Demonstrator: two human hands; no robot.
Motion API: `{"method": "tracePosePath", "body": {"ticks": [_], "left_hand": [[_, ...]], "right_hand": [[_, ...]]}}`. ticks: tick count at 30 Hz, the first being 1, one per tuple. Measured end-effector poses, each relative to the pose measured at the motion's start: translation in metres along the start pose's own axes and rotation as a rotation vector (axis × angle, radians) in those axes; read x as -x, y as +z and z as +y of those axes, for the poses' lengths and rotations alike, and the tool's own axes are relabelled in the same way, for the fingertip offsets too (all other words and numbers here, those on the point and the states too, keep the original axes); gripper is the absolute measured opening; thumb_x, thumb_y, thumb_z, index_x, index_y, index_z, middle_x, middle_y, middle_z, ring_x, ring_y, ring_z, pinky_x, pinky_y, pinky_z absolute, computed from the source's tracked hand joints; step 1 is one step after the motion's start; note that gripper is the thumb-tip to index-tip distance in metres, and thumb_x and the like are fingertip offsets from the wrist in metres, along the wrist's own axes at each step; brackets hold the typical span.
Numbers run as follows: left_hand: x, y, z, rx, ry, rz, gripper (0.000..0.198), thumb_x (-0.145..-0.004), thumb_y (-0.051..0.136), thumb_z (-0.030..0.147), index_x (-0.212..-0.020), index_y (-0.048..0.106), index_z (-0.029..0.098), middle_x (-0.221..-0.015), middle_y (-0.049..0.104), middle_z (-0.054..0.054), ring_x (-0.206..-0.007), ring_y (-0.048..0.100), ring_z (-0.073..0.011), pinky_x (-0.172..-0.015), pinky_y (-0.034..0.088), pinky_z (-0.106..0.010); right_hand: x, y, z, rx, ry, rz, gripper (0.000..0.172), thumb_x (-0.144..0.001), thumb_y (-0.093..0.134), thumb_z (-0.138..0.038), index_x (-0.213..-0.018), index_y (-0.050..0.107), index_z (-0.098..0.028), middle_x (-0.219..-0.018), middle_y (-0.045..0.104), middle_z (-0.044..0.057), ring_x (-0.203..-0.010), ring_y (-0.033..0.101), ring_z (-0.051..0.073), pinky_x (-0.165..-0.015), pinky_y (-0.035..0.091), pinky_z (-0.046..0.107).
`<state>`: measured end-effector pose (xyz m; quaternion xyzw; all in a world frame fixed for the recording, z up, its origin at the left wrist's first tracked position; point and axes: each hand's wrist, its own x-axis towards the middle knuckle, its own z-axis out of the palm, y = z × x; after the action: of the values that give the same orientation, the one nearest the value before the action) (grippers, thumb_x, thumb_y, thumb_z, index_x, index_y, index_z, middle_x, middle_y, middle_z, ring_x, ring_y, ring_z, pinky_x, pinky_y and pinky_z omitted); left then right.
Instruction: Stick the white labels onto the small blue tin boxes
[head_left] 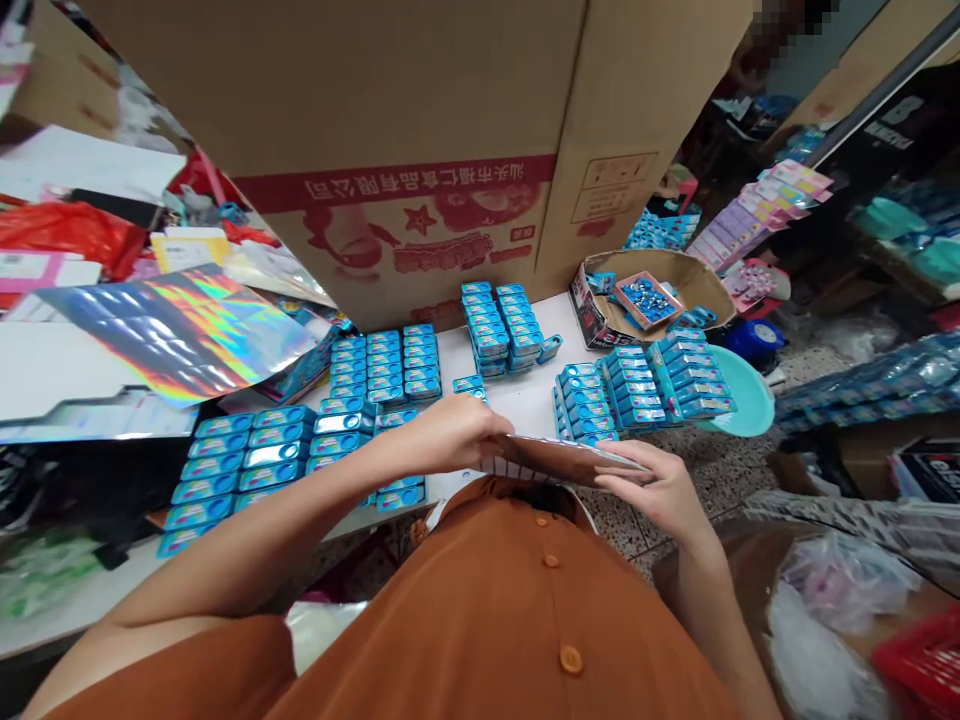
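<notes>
A thin sheet, seen almost edge-on, is held up between the two hands, just in front of the brown shirt and by the near side of the white table. Its left end is pinched by the left hand, whose fingers are curled inward; its other end is gripped by the right hand, with the edge caught between the digits. How the left thumb is set cannot be told. The step in hand is judged to be the handling of the sheet in the air, since nothing else appears to be touched by either hand. For the next move, an even hold at both ends seems to be called for, so that the sheet is neither creased nor let slip, and room should be kept from the blue packs, which are set out in rows and stacks on the table. A shallow carton is placed farther off on the right, with a turquoise basin near it, and a large cardboard box is stood at the back.
</notes>
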<state>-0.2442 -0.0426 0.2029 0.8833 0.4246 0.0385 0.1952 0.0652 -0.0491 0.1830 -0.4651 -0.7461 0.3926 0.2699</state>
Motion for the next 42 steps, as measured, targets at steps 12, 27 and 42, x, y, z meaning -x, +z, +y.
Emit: {"method": "tracePosePath", "body": {"ticks": [12,27,42], "left_hand": [[-0.037,0.015,0.043,-0.017,0.128,0.251,0.028,-0.093,0.041,0.027,-0.079,0.064,0.018,-0.067,0.066,-0.003,-0.062,0.059,-0.0132,-0.058,0.036,-0.023],[0.014,0.017,-0.002,0.81,-0.345,0.167,0.031,-0.079,0.062,0.044,-0.068,0.068,0.016,-0.063,0.064,-0.002,-0.057,0.056,-0.0136,-0.052,0.038,-0.02],[-0.007,0.026,0.029,1.392,-0.421,0.472,0.049,-0.077,0.063,0.051,-0.111,0.061,0.015,-0.091,0.067,-0.006,-0.079,0.061,-0.0168,-0.068,0.047,-0.023]], "right_hand": [[-0.019,0.031,-0.017,-0.24,0.113,-0.017,0.023,-0.075,0.069,-0.038,-0.077,0.076,-0.017,-0.066,0.067,0.0,-0.06,0.059,0.015,-0.054,0.045,0.024],[0.021,0.02,0.023,-0.565,0.336,0.329,0.021,-0.072,0.074,-0.034,-0.087,0.076,-0.019,-0.083,0.075,0.006,-0.075,0.069,0.02,-0.071,0.056,0.032],[0.021,0.026,0.042,-0.727,0.436,0.391,0.03,-0.066,0.078,-0.039,-0.085,0.075,-0.016,-0.085,0.075,0.01,-0.073,0.071,0.023,-0.066,0.058,0.033]]}}
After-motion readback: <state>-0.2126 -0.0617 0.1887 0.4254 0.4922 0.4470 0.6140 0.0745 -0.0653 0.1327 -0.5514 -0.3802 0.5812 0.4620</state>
